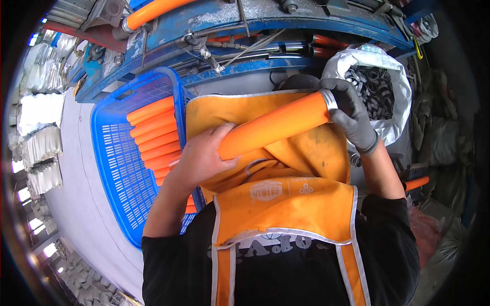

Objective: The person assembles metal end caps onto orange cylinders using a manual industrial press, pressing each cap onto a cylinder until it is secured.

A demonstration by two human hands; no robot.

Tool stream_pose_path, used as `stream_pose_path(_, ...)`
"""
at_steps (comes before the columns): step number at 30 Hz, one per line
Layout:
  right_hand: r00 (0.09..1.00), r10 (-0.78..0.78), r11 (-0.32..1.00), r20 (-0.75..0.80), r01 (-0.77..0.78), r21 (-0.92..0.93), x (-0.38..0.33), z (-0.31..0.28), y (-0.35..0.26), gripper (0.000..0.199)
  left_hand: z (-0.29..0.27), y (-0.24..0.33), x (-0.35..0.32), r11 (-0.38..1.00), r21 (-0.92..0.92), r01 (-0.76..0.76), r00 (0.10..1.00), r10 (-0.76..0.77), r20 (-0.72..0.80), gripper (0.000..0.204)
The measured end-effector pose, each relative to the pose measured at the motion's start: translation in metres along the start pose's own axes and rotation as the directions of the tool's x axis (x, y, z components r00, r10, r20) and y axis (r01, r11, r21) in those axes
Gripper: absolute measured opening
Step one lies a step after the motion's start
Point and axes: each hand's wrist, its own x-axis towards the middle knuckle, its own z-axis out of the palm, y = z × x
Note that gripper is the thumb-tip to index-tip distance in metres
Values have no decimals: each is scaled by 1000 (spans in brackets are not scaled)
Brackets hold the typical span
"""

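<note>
Across my lap, over the orange apron (326,158), lies an orange tube (278,127) held between both hands. My left hand (204,153), bare, is wrapped round its lower left end. At the upper right end sits a silver-grey ring (329,99). My right hand (352,112), in a dark grey glove, grips that ring with thumb and fingers. Left of my knees stands a blue plastic basket (115,178) with several orange tubes (155,135) stacked in it. Just beyond my right hand is a white sack (403,102) full of dark grey rings (375,92).
A blue metal machine frame (265,28) with rods and fittings runs along the far side. Another orange tube (158,13) rests on it. Stacked pale bundles (41,117) line the far left beyond the floor. At the right, another orange piece (416,183) lies near cloths and bags.
</note>
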Motion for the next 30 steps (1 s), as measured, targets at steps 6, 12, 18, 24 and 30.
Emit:
stream_pose_path(6,977,-146,936,154,187,-299,6,5,1,41,9,2,1,998,41,-50,996,53,-66,52)
stream_pose_path(12,951,-251,871,181,303,-385,5,11,9,22,25,3,1,993,117,-17,990,33,-134,49)
stream_pose_path(18,958,-278,858,72,282,-429,-3,21,14,25,27,9,-3,982,186,21,989,6,-146,50)
stream_pose_path(24,981,-143,954,-132,101,-283,-6,22,5,25,11,35,8,820,486,-303,691,540,-481,52)
stream_pose_path(30,975,-113,963,-190,60,-262,-8,13,-19,26,28,6,8,820,-295,-491,871,449,-200,49)
